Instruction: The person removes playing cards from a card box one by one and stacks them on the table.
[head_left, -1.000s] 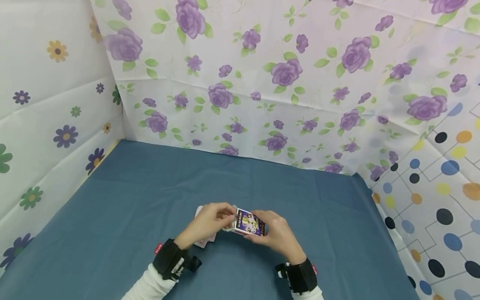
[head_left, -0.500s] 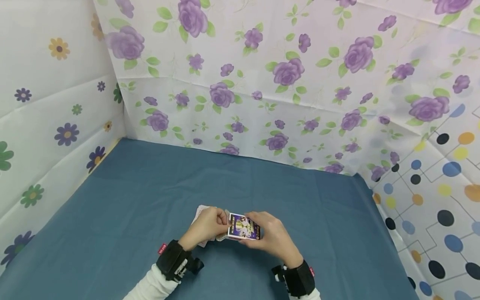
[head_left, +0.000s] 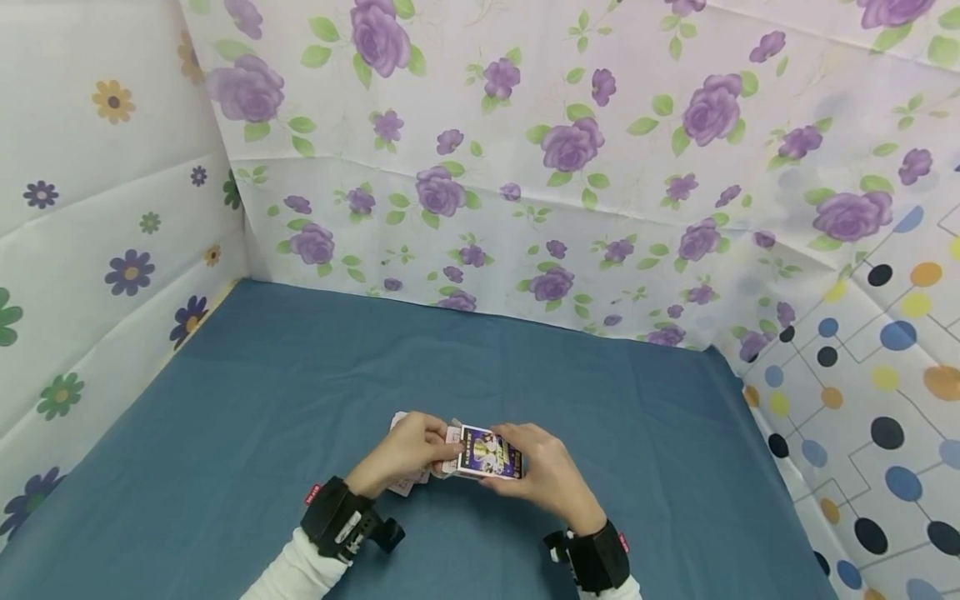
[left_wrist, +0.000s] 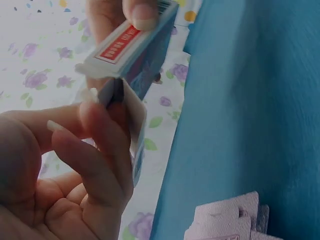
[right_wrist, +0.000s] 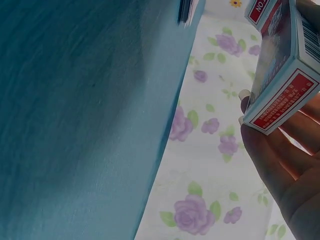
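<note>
My right hand grips a purple-and-white playing-card box by its far end, thumb and fingers along its sides. The box is held up off the cloth, its open end facing left, flap folded out. At that opening my left hand pinches playing cards whose pale patterned edge sticks out of the box. In the left wrist view, left fingertips reach into the box mouth. Below the left hand lies a loose pile of playing cards, backs up, mostly hidden by that hand in the head view.
A blue cloth covers the table. Behind it hangs a white sheet with purple roses. Patterned sheets also close off the left and right sides. Black camera straps sit on both wrists.
The box has shifted a little left, toward my left hand. A pale strip of cards now shows between the left fingers and the box mouth. The right hand keeps its grip.
</note>
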